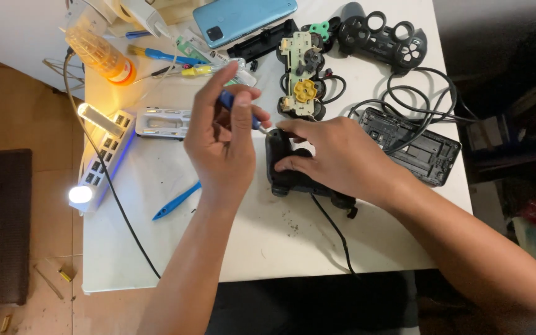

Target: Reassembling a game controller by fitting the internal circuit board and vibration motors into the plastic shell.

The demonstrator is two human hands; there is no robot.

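Two hands meet mid-table: the left hand point(221, 139) pinches a blue-handled screwdriver point(241, 109), its metal tip at a glossy black controller shell point(290, 177). Right hand point(336, 155) presses flat over that curved shell on the white table point(268, 242).

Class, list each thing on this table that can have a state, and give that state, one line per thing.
Left hand: gripping blue screwdriver.
Right hand: pressing down black controller.
Controller circuit board: exposed, shell off.
Black front shell: removed, empty.
Phone: face down.
Lamp: lit.
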